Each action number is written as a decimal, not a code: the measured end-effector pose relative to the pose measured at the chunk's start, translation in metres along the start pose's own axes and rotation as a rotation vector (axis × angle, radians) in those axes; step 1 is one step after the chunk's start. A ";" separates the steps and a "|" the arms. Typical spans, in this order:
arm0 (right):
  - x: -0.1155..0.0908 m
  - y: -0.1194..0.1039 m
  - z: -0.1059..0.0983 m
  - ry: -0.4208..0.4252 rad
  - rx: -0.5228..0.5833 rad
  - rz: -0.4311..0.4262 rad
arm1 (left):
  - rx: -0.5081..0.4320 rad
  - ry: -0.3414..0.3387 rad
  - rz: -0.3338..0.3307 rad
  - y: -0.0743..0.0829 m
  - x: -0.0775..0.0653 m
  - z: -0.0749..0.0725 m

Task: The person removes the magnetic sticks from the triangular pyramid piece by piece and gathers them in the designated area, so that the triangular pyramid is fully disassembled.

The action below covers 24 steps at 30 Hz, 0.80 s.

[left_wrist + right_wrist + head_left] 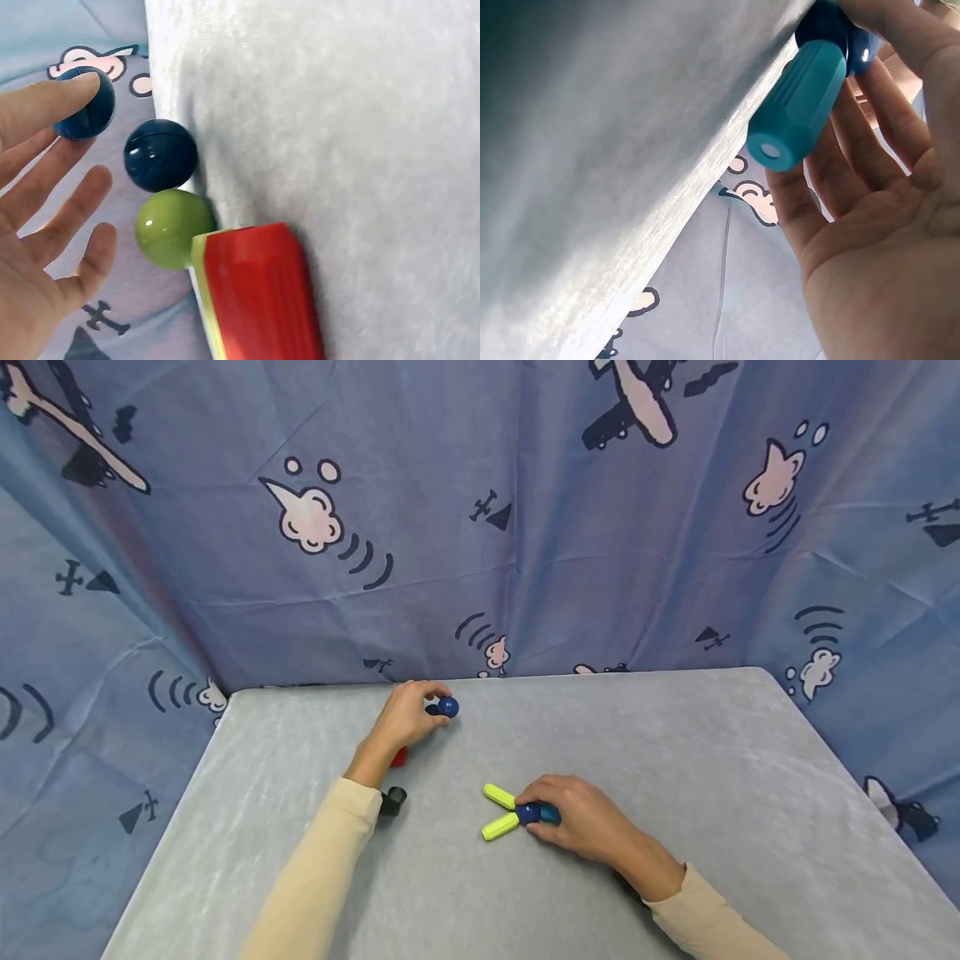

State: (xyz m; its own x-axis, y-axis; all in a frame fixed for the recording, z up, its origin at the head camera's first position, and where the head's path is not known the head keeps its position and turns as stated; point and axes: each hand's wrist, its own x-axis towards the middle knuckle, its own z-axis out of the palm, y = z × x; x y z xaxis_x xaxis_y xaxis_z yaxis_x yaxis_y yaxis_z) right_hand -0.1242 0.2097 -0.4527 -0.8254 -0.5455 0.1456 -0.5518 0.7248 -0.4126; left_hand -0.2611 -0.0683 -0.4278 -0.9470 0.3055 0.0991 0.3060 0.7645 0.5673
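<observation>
My left hand [405,717] pinches a dark blue ball [448,707] between thumb and fingers near the table's far edge. In the left wrist view, a second blue ball [160,155] and a green ball [174,229] lie just beside that hand, next to a red stick [259,292] with a yellow-green side. At the middle of the table my right hand [577,818] grips a blue ball [528,813]. Two yellow stick pieces [501,826] spread from this ball to the left. A teal stick [799,105] joins it on the palm side.
A grey-white cloth-covered table [660,735] lies under both hands. Behind it and at its sides hangs a blue curtain [420,485] printed with planes and clouds. A small black object [392,800] shows beside the left sleeve.
</observation>
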 end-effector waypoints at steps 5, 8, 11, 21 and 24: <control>-0.001 0.001 0.002 -0.001 -0.004 0.018 | -0.026 -0.014 0.033 -0.005 0.006 0.007; -0.001 0.001 0.002 0.001 -0.004 0.015 | -0.048 -0.031 0.045 -0.010 0.009 0.009; -0.001 0.002 0.003 0.002 -0.005 0.006 | -0.071 -0.050 0.035 -0.014 0.011 0.012; -0.002 0.002 0.003 0.016 -0.013 -0.012 | -0.013 -0.121 0.027 -0.021 0.015 0.017; -0.002 0.002 0.003 0.013 -0.015 -0.008 | -0.018 -0.125 0.023 -0.022 0.015 0.018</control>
State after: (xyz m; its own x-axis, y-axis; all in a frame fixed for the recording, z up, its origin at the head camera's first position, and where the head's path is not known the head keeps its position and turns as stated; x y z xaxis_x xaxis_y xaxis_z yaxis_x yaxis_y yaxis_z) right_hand -0.1234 0.2108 -0.4561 -0.8225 -0.5457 0.1601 -0.5598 0.7271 -0.3975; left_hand -0.2806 -0.0706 -0.4536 -0.9199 0.3921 0.0107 0.3249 0.7462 0.5810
